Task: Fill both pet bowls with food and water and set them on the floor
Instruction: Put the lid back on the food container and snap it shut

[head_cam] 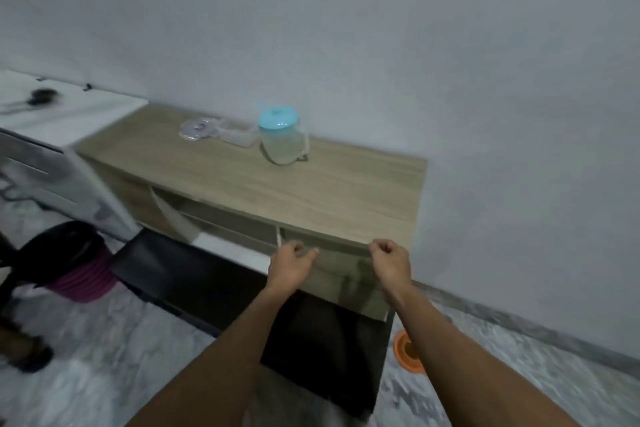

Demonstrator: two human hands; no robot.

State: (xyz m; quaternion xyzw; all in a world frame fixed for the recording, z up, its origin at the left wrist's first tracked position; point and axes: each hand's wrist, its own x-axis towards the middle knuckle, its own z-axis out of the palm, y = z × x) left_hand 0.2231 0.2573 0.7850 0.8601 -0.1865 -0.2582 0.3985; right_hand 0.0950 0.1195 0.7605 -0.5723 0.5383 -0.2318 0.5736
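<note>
- Both arms are reaching out toward the front edge of the wooden cabinet (311, 184); neither hand is holding anything.
- The left hand (292, 262) is hovering just in front of the cabinet's upper front edge with its fingers loosely curled and the thumb sticking out to the right, clamped on nothing.
- The right hand (389, 262) is sitting at the same edge, fingers curled into a loose, empty fist; whether the knuckles are touching the wood is not clear.
- The water jug (282, 137) with the turquoise lid is standing upright on the cabinet top near the wall, well beyond both hands and slightly left of them, so the left hand is looking like the nearer 1.
- A clear lidded container (235, 132) is lying just left of the jug, and blur is hiding its contents.
- 1 orange pet bowl (408, 352) is already sitting on the floor (519, 374) by the cabinet's right corner, partly hidden behind the right forearm; the 2nd bowl is not showing.
- Judging from this, the coming reach is going forward and upward, away from the body, to the jug.
</note>
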